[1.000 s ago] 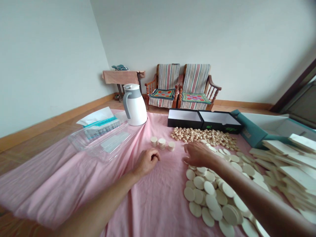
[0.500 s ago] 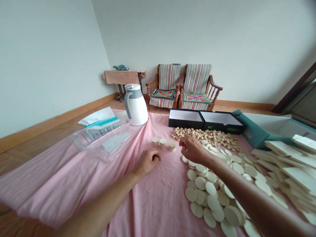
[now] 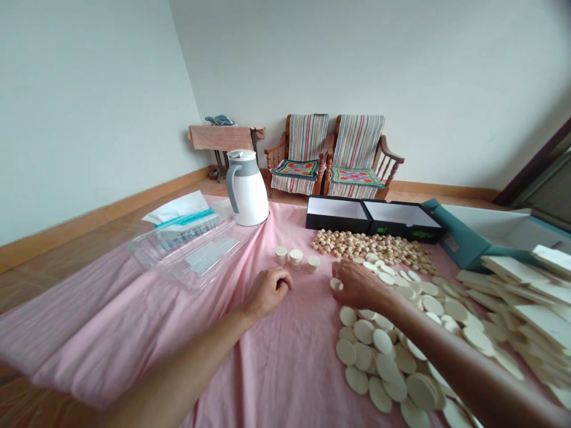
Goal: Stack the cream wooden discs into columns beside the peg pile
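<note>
Cream disc (image 3: pixel 335 284) under right hand (image 3: pixel 359 286); left hand (image 3: pixel 269 291) curled

The disc sits on the pink cloth (image 3: pixel 285 368) at the upper-left edge of a spread of matching discs (image 3: pixel 383 345). The right hand has drawn back to it from three short stacks (image 3: pixel 295 257). Its fingers curl down, with the tips at the disc's edge; whether they grip it, the view cannot tell. The left hand, loosely clenched, rests on the cloth just short of the stacks, with nothing showing in it. Beyond lie a heap of small round cream pieces (image 3: pixel 372 246), two open black boxes (image 3: pixel 338 215), a white jug (image 3: pixel 245 190) and a clear plastic box (image 3: pixel 187 252). Long cream strips (image 3: pixel 530 303) are piled to the right.
</note>
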